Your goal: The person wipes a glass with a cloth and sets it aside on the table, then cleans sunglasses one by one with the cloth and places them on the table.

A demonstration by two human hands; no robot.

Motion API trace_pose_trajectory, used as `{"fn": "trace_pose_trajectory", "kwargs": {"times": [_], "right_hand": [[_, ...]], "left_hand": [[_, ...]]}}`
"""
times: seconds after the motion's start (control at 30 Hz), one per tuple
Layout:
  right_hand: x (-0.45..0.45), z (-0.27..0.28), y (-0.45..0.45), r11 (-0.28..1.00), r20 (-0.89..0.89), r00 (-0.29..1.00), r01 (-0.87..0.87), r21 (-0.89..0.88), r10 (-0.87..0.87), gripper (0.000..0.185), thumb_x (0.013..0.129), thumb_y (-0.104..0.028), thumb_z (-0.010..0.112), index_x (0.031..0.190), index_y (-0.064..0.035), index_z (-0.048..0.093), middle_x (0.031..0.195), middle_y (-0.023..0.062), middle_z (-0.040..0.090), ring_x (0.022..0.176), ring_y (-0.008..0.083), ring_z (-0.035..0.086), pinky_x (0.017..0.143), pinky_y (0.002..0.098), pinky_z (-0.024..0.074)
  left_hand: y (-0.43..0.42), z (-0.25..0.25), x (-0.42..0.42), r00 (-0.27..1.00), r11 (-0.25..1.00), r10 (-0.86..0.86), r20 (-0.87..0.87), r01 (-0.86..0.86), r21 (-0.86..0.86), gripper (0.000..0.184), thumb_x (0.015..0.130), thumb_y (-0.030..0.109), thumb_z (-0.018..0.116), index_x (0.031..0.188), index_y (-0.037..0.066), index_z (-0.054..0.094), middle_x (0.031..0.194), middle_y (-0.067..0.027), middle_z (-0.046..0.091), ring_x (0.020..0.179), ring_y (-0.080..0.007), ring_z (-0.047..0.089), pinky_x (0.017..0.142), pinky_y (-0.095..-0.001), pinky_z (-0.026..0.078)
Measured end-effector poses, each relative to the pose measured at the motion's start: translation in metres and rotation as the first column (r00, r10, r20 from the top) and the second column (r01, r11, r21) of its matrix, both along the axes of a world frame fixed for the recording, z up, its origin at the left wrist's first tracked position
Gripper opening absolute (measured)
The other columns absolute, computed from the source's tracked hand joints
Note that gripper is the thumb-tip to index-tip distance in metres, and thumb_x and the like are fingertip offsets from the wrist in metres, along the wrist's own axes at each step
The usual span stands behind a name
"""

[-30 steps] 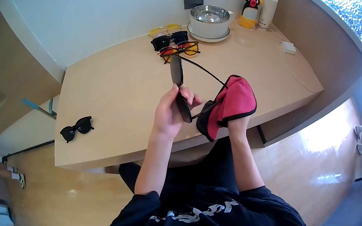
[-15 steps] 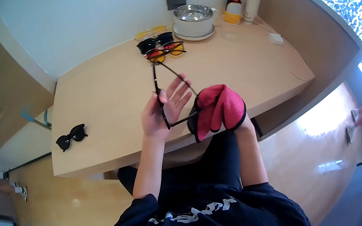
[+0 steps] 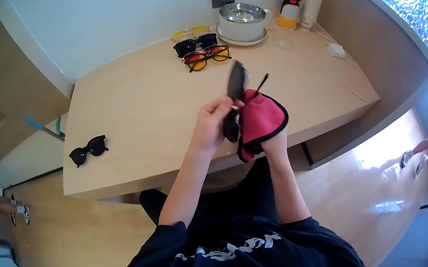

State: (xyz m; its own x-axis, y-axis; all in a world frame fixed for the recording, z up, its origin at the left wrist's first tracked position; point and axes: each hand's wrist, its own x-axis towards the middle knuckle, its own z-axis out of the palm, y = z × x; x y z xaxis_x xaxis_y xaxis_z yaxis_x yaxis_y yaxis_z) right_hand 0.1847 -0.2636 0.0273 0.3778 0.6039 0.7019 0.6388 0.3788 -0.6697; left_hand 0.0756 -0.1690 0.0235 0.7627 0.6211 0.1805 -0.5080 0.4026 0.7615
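Observation:
My left hand (image 3: 212,121) is closed around the middle of a pair of dark sunglasses (image 3: 238,81), thumb and fingers near the bridge. The lenses stand upright, one above the other, slightly blurred by motion. A pink cloth (image 3: 263,120) with black edging covers my right hand (image 3: 274,145), so its fingers are hidden. The cloth touches the sunglasses from the right, and a thin temple arm sticks up beyond it. Both hands are above the table's front part. Another pair of black sunglasses (image 3: 89,150) lies at the table's left end.
Against the wall on the table (image 3: 144,110) lie yellow-framed glasses (image 3: 190,33), black sunglasses (image 3: 195,45) and orange-lensed glasses (image 3: 208,58). Behind stand a metal-lined bowl (image 3: 242,20) on a plate, a penguin figure (image 3: 289,9), stacked paper cups (image 3: 310,9) and a white charger with cable (image 3: 337,51).
The sunglasses have turned so their lenses show. My left fingers, earlier spread, have closed on them, and the cloth-covered right hand has come up against them. The view has shifted slightly.

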Motion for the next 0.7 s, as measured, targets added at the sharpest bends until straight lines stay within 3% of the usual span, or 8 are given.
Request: {"fn": "trace_pose_trajectory", "kwargs": {"times": [0.03,0.17,0.23,0.27,0.37,0.47,0.57,0.7], "right_hand": [[-0.004,0.004,0.002,0.999,0.088,0.995,0.041,0.022,-0.043,0.025,0.07,0.001,0.057,0.095,-0.0024,0.059,0.087,0.0126,0.062,0.082,0.0242,0.06,0.075,0.031,0.0463],[0.01,-0.004,0.001,0.973,-0.058,0.991,-0.13,-0.189,0.121,0.037,0.065,-0.006,0.067,0.101,-0.0003,0.058,0.093,0.0139,0.063,0.09,0.0261,0.06,0.081,0.0321,0.0456],[0.048,-0.057,0.0,0.991,-0.372,0.926,0.018,-0.132,-0.066,0.033,0.069,-0.01,0.07,0.098,0.0007,0.059,0.097,0.0099,0.063,0.09,0.0193,0.06,0.084,0.0321,0.0452],[0.049,-0.025,-0.014,0.996,-0.545,0.836,-0.089,-0.013,0.068,0.025,0.073,-0.008,0.065,0.095,0.0003,0.06,0.093,0.0086,0.063,0.087,0.0188,0.06,0.082,0.0309,0.0461],[0.105,-0.042,-0.029,0.98,-0.442,0.897,0.08,0.184,0.01,0.019,0.08,-0.013,0.062,0.095,-0.0018,0.06,0.088,0.0032,0.061,0.079,0.0147,0.058,0.07,0.0286,0.0482],[0.104,-0.035,-0.034,0.966,-0.68,0.729,0.223,0.132,-0.076,0.008,0.081,-0.008,0.056,0.086,-0.0021,0.059,0.084,0.0022,0.06,0.076,0.0134,0.056,0.07,0.0273,0.0456],[0.102,-0.042,-0.03,0.958,-0.599,0.772,0.285,0.03,-0.211,0.006,0.079,-0.005,0.056,0.084,-0.0023,0.058,0.08,0.0021,0.058,0.074,0.0131,0.055,0.067,0.027,0.0452],[0.099,-0.039,-0.038,0.986,-0.563,0.813,0.161,-0.032,-0.151,0.005,0.076,-0.003,0.058,0.082,-0.0018,0.058,0.077,0.0026,0.058,0.072,0.013,0.055,0.066,0.0269,0.0455]], "left_hand": [[-0.004,0.001,0.002,0.996,0.979,0.084,-0.041,-0.075,0.189,0.017,0.088,0.012,0.053,0.088,-0.003,0.061,0.102,-0.0084,0.057,0.091,-0.0143,0.055,0.083,-0.0264,0.043],[0.004,0.007,-0.003,0.964,0.924,0.234,-0.129,-0.178,0.34,0.015,0.087,0.012,0.056,0.087,-0.003,0.061,0.091,-0.0057,0.059,0.086,-0.0136,0.057,0.078,-0.0247,0.045],[0.028,0.018,-0.013,0.865,0.87,0.28,-0.417,-0.045,0.491,0.013,0.082,0.01,0.062,0.087,-0.002,0.06,0.084,-0.0048,0.061,0.08,-0.0141,0.059,0.074,-0.0261,0.047],[0.039,0.023,-0.013,0.862,0.867,0.295,-0.413,-0.06,0.495,0.013,0.082,0.01,0.062,0.087,-0.002,0.06,0.084,-0.0048,0.061,0.08,-0.0141,0.059,0.074,-0.0261,0.047],[0.084,0.033,-0.002,0.864,0.714,0.411,-0.29,-0.108,0.692,0.014,0.075,0.005,0.068,0.084,-0.002,0.061,0.081,-0.0077,0.064,0.077,-0.015,0.061,0.073,-0.0269,0.047],[0.142,0.033,0.027,0.708,0.532,0.546,-0.448,0.12,0.838,0.014,0.075,0.005,0.068,0.086,0.0,0.06,0.083,-0.0078,0.064,0.083,-0.013,0.06,0.074,-0.0269,0.048],[0.163,0.035,0.056,0.697,0.394,0.6,-0.393,0.17,0.903,0.021,0.071,0.007,0.07,0.088,-0.001,0.061,0.083,-0.0083,0.065,0.079,-0.0156,0.062,0.072,-0.0281,0.049],[0.171,0.026,0.079,0.633,0.217,0.682,-0.366,0.302,0.928,0.03,0.069,0.013,0.073,0.094,0.002,0.063,0.087,-0.0107,0.066,0.081,-0.0191,0.063,0.073,-0.0299,0.05]]}}
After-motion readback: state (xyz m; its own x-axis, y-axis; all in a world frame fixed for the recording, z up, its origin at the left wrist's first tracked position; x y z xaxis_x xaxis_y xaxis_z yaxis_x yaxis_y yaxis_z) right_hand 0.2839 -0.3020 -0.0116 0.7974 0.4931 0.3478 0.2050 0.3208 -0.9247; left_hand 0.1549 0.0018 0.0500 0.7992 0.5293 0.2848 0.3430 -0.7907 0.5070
